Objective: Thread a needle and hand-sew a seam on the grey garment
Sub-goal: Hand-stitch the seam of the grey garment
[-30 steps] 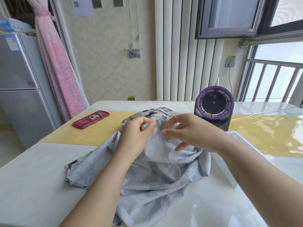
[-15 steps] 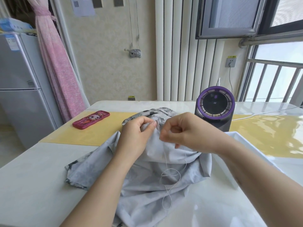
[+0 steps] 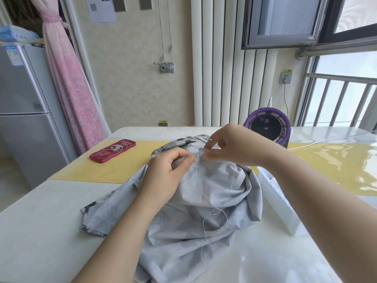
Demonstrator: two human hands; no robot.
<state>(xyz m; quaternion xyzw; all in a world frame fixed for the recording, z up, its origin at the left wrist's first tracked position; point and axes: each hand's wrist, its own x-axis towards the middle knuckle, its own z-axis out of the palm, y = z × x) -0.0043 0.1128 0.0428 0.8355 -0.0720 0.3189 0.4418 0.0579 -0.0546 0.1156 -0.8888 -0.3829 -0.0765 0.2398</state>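
A pale, glossy table [image 3: 40, 231] carries a yellow mat [image 3: 122, 168] across its far half, and the grey garment [image 3: 204, 211] lies heaped at the middle of the table, overlapping the mat's near edge. The cloth is light grey with darker mottled print showing at its left hem and at the far crest; it is crumpled into soft folds, spread flat toward the viewer and drawn up into a peak where both hands meet. The left hand [image 3: 169, 176] comes in from below, back of the hand upward, its fingers curled and its thumb and forefinger pinching a fold at the peak. The right hand [image 3: 234, 148] reaches across from the right, palm down, thumb and forefinger nipped together on a small edge of cloth just beside the left fingertips, the other fingers bent loosely above. A white thread [image 3: 206, 237] runs down from that pinched spot and lies in loose loops on the garment's near folds. The needle is too small to make out. A white box [image 3: 285, 217] stands touching the garment's right side.
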